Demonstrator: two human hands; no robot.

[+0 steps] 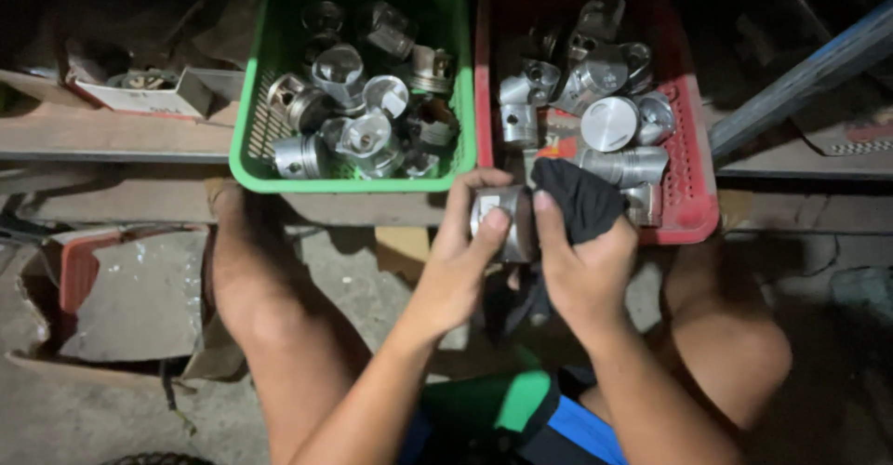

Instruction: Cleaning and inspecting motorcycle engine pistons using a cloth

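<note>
Holding a metal piston [502, 223], both hands work beside a white-and-red carton [139, 93].

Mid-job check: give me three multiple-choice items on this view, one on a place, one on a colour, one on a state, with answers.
1. Where is the metal piston?
A. in the left hand
B. on the floor
C. in the green basket

2. What colour is the basket on the right?
A. blue
B. red
C. yellow

3. How is the black cloth held?
A. hanging from a shelf
B. lying in the green basket
C. gripped by the right hand

Answers: 1 A, the fingers wrap the piston; 2 B, its rim and walls are red; 3 C, the right hand bunches the cloth against the piston.
</note>
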